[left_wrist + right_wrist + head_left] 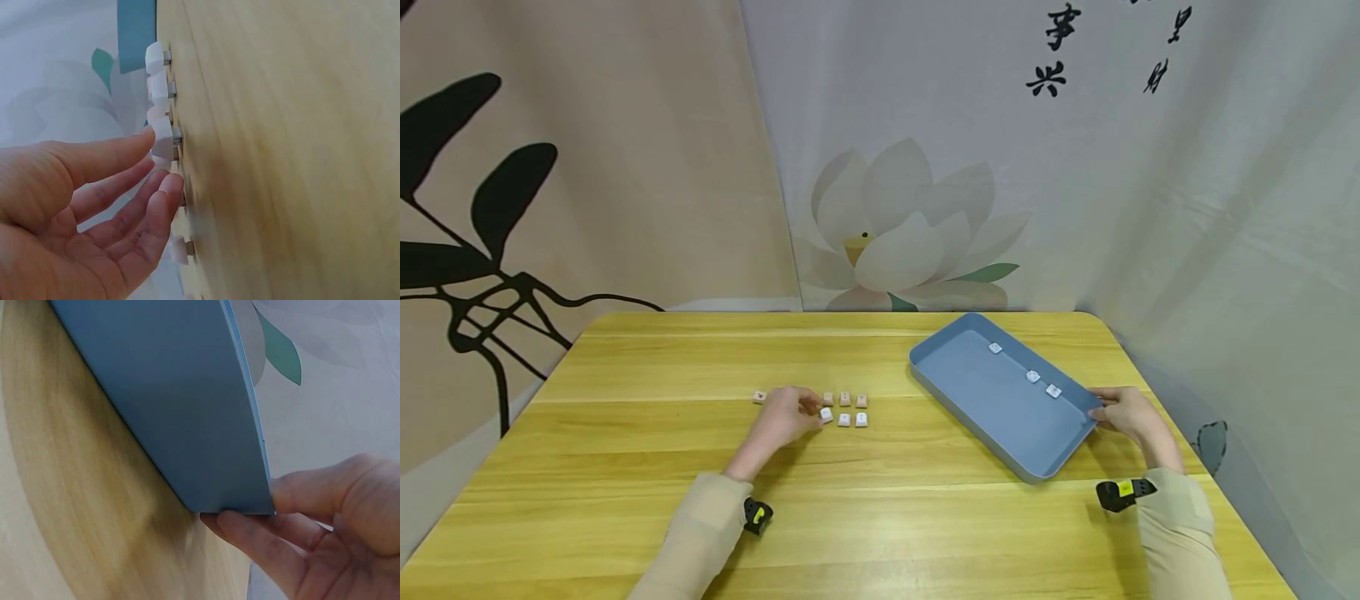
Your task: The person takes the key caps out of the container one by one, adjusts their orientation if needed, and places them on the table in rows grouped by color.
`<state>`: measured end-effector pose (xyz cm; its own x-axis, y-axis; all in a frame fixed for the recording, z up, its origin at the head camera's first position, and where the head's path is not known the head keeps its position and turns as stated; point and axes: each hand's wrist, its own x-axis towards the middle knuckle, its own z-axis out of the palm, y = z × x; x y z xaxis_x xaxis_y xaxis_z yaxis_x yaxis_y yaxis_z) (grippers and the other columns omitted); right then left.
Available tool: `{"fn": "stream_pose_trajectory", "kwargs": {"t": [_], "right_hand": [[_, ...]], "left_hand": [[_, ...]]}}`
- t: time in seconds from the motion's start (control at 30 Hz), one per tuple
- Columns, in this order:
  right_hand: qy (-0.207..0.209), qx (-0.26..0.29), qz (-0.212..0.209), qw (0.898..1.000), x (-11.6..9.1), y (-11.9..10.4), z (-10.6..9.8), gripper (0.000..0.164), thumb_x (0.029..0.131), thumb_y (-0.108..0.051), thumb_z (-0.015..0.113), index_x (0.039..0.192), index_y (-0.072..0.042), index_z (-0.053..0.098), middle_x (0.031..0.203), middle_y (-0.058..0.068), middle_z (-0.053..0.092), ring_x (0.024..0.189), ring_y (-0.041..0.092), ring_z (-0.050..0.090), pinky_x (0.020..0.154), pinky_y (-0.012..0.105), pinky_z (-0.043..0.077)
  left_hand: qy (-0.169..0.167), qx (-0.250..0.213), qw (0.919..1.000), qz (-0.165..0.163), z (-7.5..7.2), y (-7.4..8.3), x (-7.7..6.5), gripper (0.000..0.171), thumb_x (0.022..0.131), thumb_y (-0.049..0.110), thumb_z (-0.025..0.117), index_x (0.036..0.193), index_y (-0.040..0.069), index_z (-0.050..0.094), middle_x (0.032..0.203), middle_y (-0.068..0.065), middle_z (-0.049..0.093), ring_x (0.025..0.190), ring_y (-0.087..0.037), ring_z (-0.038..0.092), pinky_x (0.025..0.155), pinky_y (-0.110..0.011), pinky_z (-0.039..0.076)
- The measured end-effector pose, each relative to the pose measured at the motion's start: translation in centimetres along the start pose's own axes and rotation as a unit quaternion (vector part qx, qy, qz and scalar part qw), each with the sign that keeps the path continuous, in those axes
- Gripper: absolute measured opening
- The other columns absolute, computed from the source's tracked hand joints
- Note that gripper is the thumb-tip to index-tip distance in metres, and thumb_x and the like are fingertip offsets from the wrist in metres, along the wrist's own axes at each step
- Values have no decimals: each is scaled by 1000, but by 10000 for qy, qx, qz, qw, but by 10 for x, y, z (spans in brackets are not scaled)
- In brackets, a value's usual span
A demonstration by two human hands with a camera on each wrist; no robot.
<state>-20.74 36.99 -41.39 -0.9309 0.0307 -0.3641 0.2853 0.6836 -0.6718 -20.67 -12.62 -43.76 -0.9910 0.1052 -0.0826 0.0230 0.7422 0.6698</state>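
Note:
Left of the middle of the table, my left hand pinches a white keycap by its thumb and fingertips. In the left wrist view the thumb tip touches that keycap's side, and the other fingers curl close by. Whether it touches the table cannot be told. Beside it sit two more white keycaps, with a row of beige keycaps behind. Another beige keycap lies left of the hand. My right hand grips the near right end of a blue-grey tray, thumb over the rim and fingers outside.
Inside the tray, three white keycaps lie along its far right side. The tray stands slantwise on the wooden table. A printed curtain hangs behind the table's back edge and along the right.

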Motion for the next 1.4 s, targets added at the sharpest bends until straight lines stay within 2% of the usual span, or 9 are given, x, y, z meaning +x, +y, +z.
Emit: {"fn": "stream_pose_trajectory", "kwargs": {"t": [0.3, 0.63, 0.73, 0.8, 0.87, 1.0, 1.1, 1.2, 1.4], "right_hand": [[38, -12, 29, 10000, 1, 0, 1, 57, 94, 0, 51, 142, 15, 25, 141, 44, 24, 125, 48, 45, 88, 36, 56], [60, -29, 39, 10000, 1, 0, 1, 56, 94, 1, 51, 142, 15, 25, 141, 44, 24, 125, 48, 44, 88, 37, 55], [47, 36, 15, 10000, 0, -1, 1, 56, 94, 1, 50, 142, 15, 24, 141, 43, 24, 126, 49, 43, 89, 37, 55], [47, 46, -1, 10000, 0, -1, 1, 56, 94, 2, 50, 142, 16, 24, 141, 43, 25, 126, 49, 43, 89, 37, 55], [49, 45, 3, 10000, 0, -1, 1, 56, 94, 2, 50, 142, 16, 24, 141, 43, 25, 126, 49, 43, 89, 37, 55], [60, 42, 27, 10000, 0, -1, 1, 56, 94, 2, 50, 142, 16, 24, 141, 43, 25, 126, 49, 43, 90, 37, 55], [61, 28, 11, 10000, 0, -1, 1, 56, 94, 2, 50, 142, 16, 24, 141, 43, 25, 126, 49, 43, 90, 38, 55], [60, 21, -14, 10000, -1, -1, 1, 56, 94, 1, 50, 142, 16, 25, 141, 43, 26, 126, 49, 43, 91, 39, 54], [69, 59, 10, 10000, -1, -1, 1, 56, 94, 1, 50, 142, 16, 25, 141, 43, 26, 126, 49, 43, 92, 40, 53]], "left_hand": [[76, 353, 9992, 180, 5, 1, 1, 13, 81, 11, 73, 94, 6, 74, 83, -3, 70, 76, -14, 60, 69, -28, 49], [18, 414, 9988, 268, -1, 3, 1, 23, 80, 7, 72, 103, 4, 72, 91, -7, 72, 84, -19, 64, 78, -37, 53], [88, 432, 9988, 231, -4, 9, 1, 26, 82, 9, 69, 107, 3, 70, 97, -10, 71, 80, -21, 64, 74, -36, 54], [210, 491, 9981, 319, -4, 17, 1, 25, 84, 10, 66, 108, 2, 69, 99, -11, 71, 80, -21, 65, 72, -35, 55], [399, 493, 9965, 548, -2, 28, 3, 23, 87, 11, 64, 107, 1, 69, 98, -12, 72, 77, -21, 66, 70, -34, 56], [620, 291, 9896, 1263, 16, 54, 9, 19, 90, 10, 63, 105, 2, 70, 99, -12, 72, 89, -23, 68, 79, -35, 57], [503, 218, 9813, 1845, 38, 76, 14, 20, 92, 11, 61, 107, 2, 69, 105, -12, 71, 98, -24, 67, 85, -36, 56], [309, 233, 9703, 2388, 60, 98, 22, 22, 93, 12, 59, 111, 3, 68, 110, -11, 70, 101, -23, 67, 85, -32, 56], [-3, 283, 9487, 3149, 104, 142, 38, 25, 96, 15, 56, 118, 6, 65, 117, -6, 68, 107, -18, 65, 87, -23, 54]]}}
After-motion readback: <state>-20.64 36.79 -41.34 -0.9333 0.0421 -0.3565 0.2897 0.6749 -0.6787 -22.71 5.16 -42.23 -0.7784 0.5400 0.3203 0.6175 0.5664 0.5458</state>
